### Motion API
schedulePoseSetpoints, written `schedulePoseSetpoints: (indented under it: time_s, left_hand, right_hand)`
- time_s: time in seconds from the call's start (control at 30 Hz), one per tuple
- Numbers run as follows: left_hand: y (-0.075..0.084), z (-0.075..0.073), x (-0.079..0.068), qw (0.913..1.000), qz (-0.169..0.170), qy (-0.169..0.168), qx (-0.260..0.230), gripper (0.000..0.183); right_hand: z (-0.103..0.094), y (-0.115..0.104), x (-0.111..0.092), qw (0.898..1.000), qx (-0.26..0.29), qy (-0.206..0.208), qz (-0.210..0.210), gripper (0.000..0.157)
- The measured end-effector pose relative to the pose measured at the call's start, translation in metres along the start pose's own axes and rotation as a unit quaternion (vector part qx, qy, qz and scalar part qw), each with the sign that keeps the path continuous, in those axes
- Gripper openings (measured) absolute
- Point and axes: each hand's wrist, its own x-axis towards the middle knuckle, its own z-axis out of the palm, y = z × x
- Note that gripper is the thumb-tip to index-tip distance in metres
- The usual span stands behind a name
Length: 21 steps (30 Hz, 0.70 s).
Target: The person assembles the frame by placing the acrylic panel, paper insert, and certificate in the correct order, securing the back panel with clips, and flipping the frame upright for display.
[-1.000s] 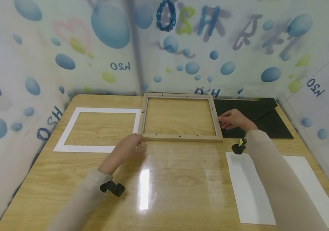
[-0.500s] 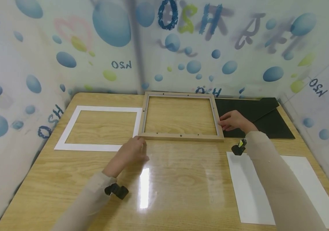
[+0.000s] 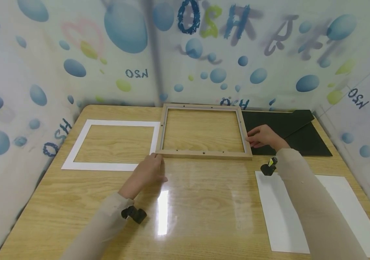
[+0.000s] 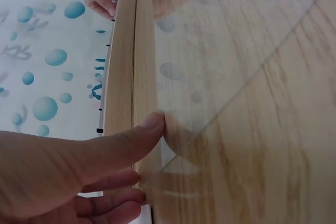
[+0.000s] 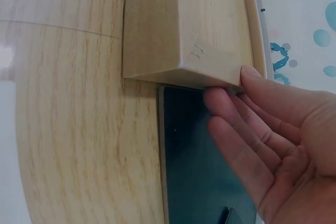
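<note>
A light wooden picture frame (image 3: 201, 155) lies near the back of the table, back side up, with small dark dots on its rails. My left hand (image 3: 145, 173) is at its front left corner. In the left wrist view, the left thumb (image 4: 131, 140) extends along the front rail and the other fingers lie beside the corner. Against the frame's right rail, my right hand (image 3: 263, 136) rests its fingertips. The right wrist view shows the right thumb (image 5: 262, 85) at the rail's upper edge and loosely bent fingers below, over a dark board (image 5: 194, 150).
A white mat with a cut-out window (image 3: 98, 166) lies left of the frame. On the right is the black backing board (image 3: 308, 141) with a folded-out flap (image 3: 298, 121). White sheets (image 3: 279, 213) lie at the front right. A clear sheet (image 4: 241, 72) with a visible edge lies before the frame.
My left hand has shifted right and slightly forward of the frame's front left corner. My right fingertips have come against the right rail. The frame has stayed in place.
</note>
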Motion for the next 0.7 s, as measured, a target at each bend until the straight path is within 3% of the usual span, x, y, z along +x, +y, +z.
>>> schedulePoseSetpoints:
  time_s: [0.33,0.7]
  left_hand:
    - [0.0013,-0.0015,0.0031,0.9998,-0.016,-0.005,0.01,0.07]
    - [0.0061,-0.0031,0.0033,0.9994,-0.022,-0.002,0.028,0.066]
  right_hand:
    - [0.0025,0.0047,0.0047,1.0,0.003,0.024,0.013,0.041]
    - [0.0041,0.0031,0.0023,1.0,-0.001,0.03,0.006,0.04]
